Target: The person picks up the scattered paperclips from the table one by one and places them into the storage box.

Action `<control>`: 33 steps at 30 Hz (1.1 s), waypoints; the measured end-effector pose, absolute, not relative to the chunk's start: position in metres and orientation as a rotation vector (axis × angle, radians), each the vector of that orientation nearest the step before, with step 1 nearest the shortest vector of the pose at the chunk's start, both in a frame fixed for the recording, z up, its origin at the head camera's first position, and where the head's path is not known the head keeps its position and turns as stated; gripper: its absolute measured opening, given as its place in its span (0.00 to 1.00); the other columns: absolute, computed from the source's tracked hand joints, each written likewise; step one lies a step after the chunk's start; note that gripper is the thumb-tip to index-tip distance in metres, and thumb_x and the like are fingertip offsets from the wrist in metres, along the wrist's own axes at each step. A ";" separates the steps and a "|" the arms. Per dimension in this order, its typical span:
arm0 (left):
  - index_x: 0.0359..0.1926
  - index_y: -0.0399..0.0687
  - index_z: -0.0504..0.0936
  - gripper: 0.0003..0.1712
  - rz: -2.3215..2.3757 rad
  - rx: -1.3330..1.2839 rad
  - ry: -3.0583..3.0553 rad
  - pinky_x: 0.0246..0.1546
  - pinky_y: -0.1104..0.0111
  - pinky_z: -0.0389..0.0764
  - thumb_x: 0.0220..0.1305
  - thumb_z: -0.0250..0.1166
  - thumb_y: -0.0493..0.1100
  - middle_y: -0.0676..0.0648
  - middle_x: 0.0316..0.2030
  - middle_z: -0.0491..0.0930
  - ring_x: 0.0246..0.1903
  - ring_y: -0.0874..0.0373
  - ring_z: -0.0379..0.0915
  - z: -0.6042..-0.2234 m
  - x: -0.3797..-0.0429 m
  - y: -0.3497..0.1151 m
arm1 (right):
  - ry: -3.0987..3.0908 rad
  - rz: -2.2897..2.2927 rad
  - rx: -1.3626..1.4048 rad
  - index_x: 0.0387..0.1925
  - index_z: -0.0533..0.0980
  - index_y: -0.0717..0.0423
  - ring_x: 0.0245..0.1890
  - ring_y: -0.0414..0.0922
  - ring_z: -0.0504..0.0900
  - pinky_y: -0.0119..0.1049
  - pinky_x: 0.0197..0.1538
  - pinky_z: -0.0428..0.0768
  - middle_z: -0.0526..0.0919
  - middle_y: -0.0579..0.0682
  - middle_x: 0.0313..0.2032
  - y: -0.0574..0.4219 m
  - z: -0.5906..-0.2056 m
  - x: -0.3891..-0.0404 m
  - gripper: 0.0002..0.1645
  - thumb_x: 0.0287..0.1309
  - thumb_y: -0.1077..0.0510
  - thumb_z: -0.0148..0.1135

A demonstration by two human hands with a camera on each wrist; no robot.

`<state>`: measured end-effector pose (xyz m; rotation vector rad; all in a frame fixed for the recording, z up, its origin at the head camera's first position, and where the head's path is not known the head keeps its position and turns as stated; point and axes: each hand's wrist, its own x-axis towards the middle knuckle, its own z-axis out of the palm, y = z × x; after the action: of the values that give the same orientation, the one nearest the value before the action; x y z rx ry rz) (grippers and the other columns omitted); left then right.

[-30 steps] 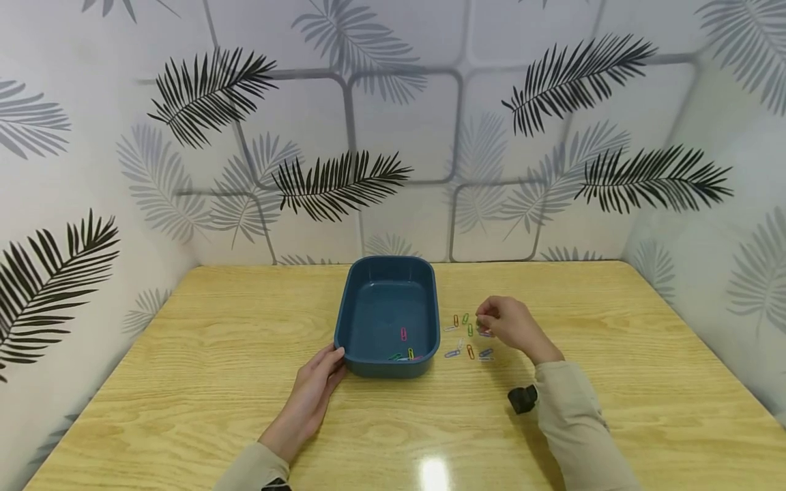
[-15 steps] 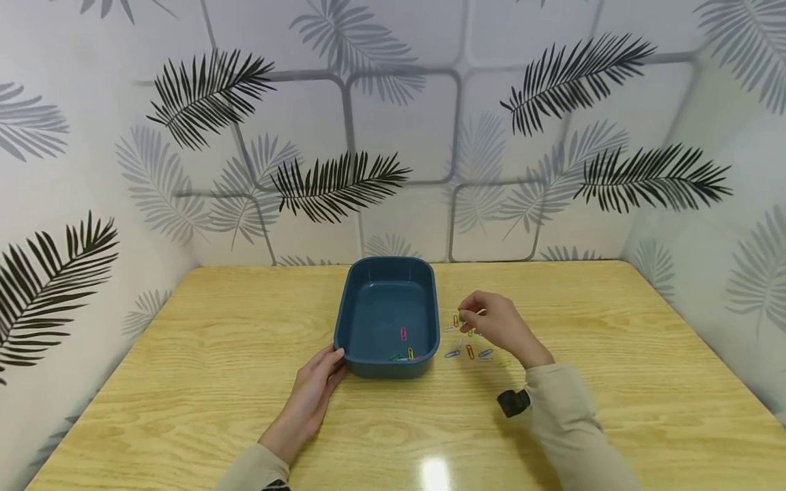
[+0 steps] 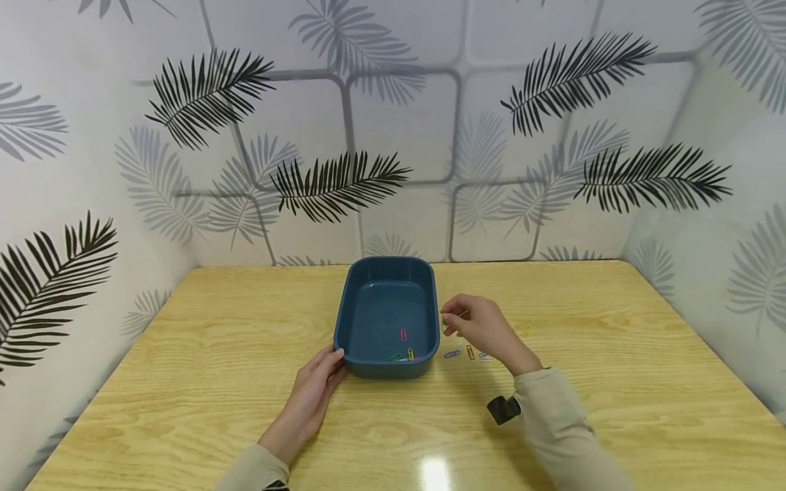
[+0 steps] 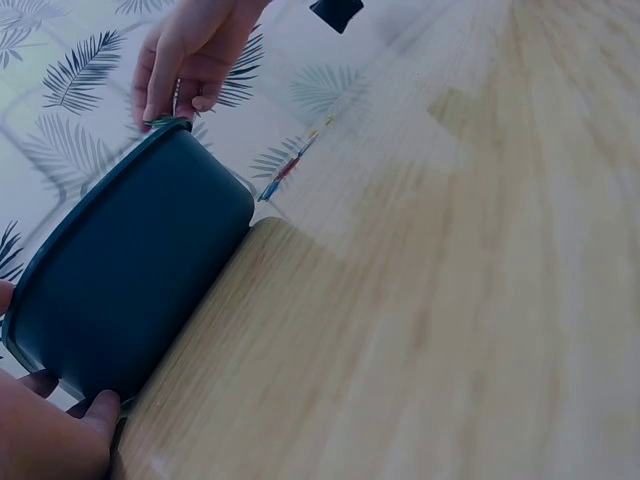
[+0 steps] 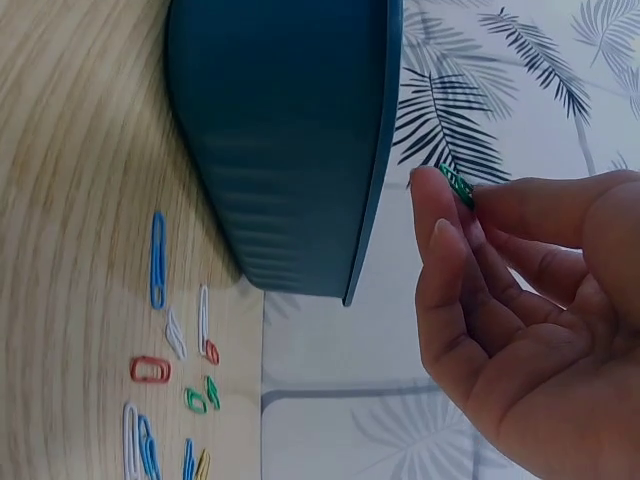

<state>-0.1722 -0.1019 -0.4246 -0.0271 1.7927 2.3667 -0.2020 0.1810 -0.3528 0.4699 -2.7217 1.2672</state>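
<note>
My left hand (image 3: 316,385) grips the near left corner of a dark blue plastic bin (image 3: 388,371), thumb on the rim and fingers along the outside wall. In the right wrist view, a green paper clip (image 5: 456,185) is pinched between the thumb and forefinger of my right hand (image 5: 530,300). That hand is raised beside the bin's right rim in the head view. On the bin's floor lie a pink paper clip (image 3: 403,334), a yellow paper clip (image 3: 411,354) and a green one near the front wall.
Right of the bin, several loose paper clips lie on the wooden table (image 3: 233,327), among them a blue clip (image 5: 157,262), a red clip (image 5: 150,370) and white ones. A yellow clip (image 3: 526,331) lies farther right. A leaf-patterned backdrop (image 3: 405,225) rises behind the table.
My right hand has moved left from above the loose paper clips to the bin's right rim, carrying the green clip. My left hand and the bin have stayed in place.
</note>
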 end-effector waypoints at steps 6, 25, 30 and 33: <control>0.70 0.28 0.56 0.32 2.373 -0.021 1.791 0.68 0.60 0.61 0.74 0.53 0.42 0.32 0.69 0.56 0.68 0.45 0.54 -0.426 -0.172 -0.102 | -2.701 1.278 0.516 0.39 0.79 0.67 0.30 0.53 0.84 0.35 0.31 0.82 0.83 0.52 0.29 0.174 -0.353 -0.198 0.06 0.64 0.67 0.59; 0.71 0.29 0.56 0.32 2.360 -0.027 1.788 0.68 0.60 0.60 0.74 0.52 0.42 0.32 0.69 0.55 0.68 0.45 0.53 -0.424 -0.171 -0.101 | -2.716 1.292 0.576 0.39 0.80 0.65 0.28 0.52 0.82 0.34 0.23 0.78 0.82 0.48 0.27 0.164 -0.356 -0.194 0.05 0.63 0.67 0.60; 0.71 0.29 0.56 0.32 2.369 -0.035 1.782 0.68 0.60 0.61 0.73 0.53 0.42 0.32 0.69 0.56 0.68 0.45 0.53 -0.424 -0.173 -0.102 | -2.704 1.273 0.606 0.39 0.80 0.64 0.28 0.51 0.81 0.34 0.23 0.78 0.82 0.47 0.27 0.163 -0.355 -0.195 0.05 0.63 0.67 0.61; 0.71 0.29 0.56 0.33 2.370 -0.045 1.778 0.68 0.60 0.61 0.73 0.53 0.42 0.32 0.69 0.56 0.68 0.45 0.53 -0.424 -0.173 -0.102 | -2.701 1.266 0.612 0.39 0.80 0.64 0.28 0.49 0.81 0.34 0.23 0.78 0.82 0.47 0.27 0.162 -0.356 -0.196 0.05 0.63 0.67 0.61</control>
<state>-0.1725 -0.1022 -0.4240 -0.0449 1.7783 2.3703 -0.1955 0.1621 -0.3557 0.6122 -2.7008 1.2664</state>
